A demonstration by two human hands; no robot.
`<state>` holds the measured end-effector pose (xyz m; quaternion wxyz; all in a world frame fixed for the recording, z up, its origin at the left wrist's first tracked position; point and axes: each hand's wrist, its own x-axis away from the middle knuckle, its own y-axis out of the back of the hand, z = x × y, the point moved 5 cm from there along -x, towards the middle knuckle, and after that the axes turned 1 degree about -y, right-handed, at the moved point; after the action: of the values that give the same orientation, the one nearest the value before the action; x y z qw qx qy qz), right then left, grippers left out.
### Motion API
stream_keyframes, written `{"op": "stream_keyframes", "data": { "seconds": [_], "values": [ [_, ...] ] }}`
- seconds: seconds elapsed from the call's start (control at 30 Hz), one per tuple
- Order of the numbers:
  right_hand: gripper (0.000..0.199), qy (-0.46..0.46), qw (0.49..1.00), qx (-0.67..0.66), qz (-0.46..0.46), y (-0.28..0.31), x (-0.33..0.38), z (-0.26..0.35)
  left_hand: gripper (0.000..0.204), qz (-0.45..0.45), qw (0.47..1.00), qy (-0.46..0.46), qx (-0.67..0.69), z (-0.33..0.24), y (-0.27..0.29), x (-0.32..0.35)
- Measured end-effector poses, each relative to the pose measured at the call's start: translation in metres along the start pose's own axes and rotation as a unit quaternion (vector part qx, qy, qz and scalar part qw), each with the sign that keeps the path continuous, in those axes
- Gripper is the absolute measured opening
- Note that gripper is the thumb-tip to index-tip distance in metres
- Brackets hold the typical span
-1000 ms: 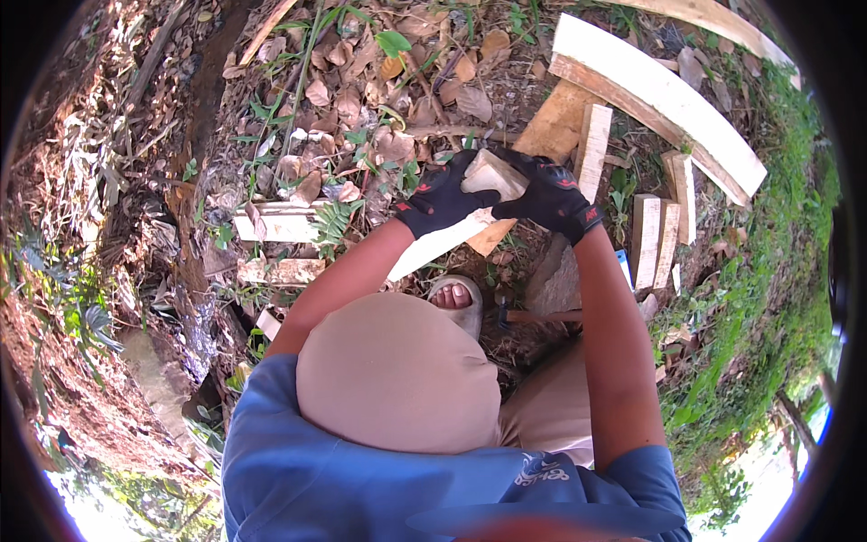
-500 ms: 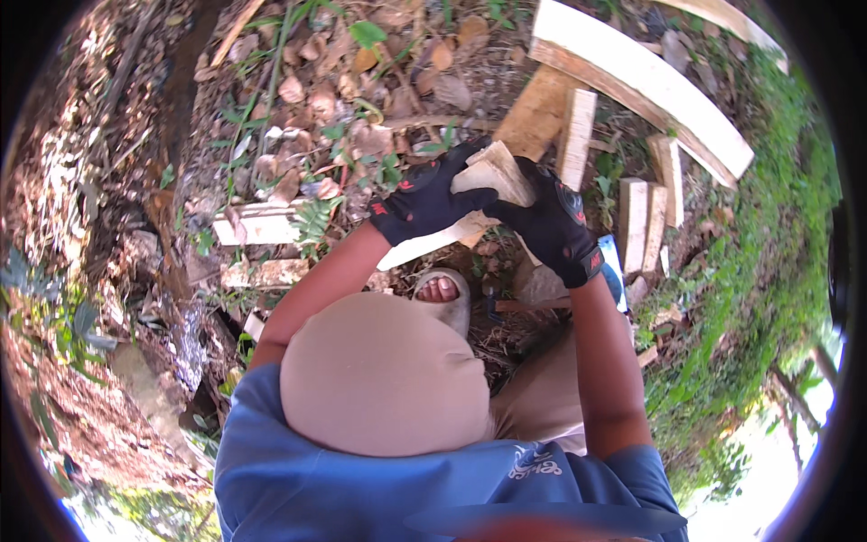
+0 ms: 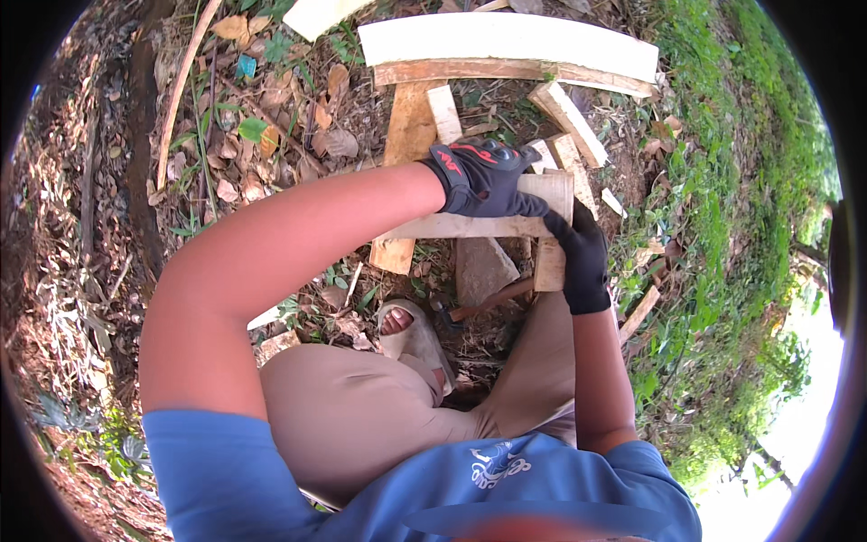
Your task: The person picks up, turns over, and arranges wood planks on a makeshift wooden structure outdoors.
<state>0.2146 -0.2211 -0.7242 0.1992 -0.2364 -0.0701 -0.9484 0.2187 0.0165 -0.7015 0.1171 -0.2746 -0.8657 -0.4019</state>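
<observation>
My left hand, in a black glove with red marks, reaches across from the left and grips a pale wooden block. The block lies at the right end of a long narrow wooden plank. My right hand, gloved in black too, is closed around the same corner, its thumb against the wood. A short upright wooden piece shows beside its palm, below the plank. Whether these pieces are joined is hidden by the gloves.
A hammer with a wooden handle lies by a grey stone, near my sandalled foot. Beyond my hands rest a wide pale board, a brown plank and a cut offcut. Dry leaves lie left, grass right.
My hands have moved right and nearer with the wood. My left arm now stretches further across, and my right hand has shifted down to the plank's right end. The view has turned.
</observation>
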Motion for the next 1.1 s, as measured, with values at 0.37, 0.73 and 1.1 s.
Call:
{"op": "stream_keyframes", "data": {
  "seconds": [0.37, 0.73, 1.1],
  "values": [
    [0.048, -0.039, 0.981, -0.122, -0.144, 0.160, -0.061, -0.053, 0.080, -0.372, 0.924, -0.087, -0.008, 0.023, 0.045, -0.046],
    [0.045, -0.095, 0.954, -0.224, -0.177, 0.219, -0.082, -0.106, 0.042, -0.294, 0.879, -0.270, -0.259, -0.024, -0.049, -0.020],
    [0.058, -0.033, 0.916, -0.342, -0.208, 0.229, -0.091, -0.111, 0.064, -0.075, 0.900, -0.247, -0.352, -0.034, -0.107, -0.130]
  ]
}}
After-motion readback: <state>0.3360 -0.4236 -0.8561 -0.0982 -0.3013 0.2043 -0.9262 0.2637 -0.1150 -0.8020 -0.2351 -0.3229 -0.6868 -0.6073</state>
